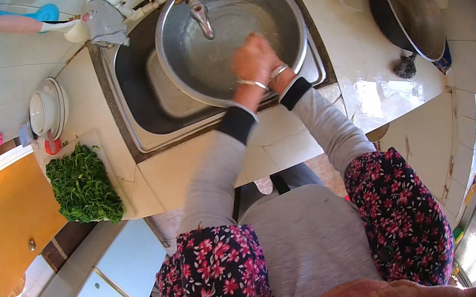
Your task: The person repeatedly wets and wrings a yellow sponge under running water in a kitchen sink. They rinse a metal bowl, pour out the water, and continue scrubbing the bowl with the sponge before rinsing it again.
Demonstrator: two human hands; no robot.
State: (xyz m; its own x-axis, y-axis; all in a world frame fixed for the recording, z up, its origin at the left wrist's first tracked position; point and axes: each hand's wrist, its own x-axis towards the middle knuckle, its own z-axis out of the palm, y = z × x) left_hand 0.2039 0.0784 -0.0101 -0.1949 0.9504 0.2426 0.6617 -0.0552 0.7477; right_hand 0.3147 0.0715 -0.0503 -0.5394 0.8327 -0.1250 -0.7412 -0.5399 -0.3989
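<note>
My left hand [253,60] and my right hand [274,60] are pressed together over the near right part of a large metal basin [209,59], overlapping and blurred. Whether anything lies between them cannot be seen. The basin holds shallow water and rests over the right side of a steel sink [155,136]. A metal faucet [200,13] reaches over the basin from its far side, above and to the left of my hands. Left of the sink, a heap of chopped leafy greens [83,183] lies on a light cutting board [126,200] at the counter's edge.
A deep metal pot [413,10] leans against the wall at the right, with a dark scouring pad [405,67] near it. White bowls and plates [45,110] stand at the left. A grey cloth [106,24] hangs by the pipes, beside a pink-handled utensil [14,24].
</note>
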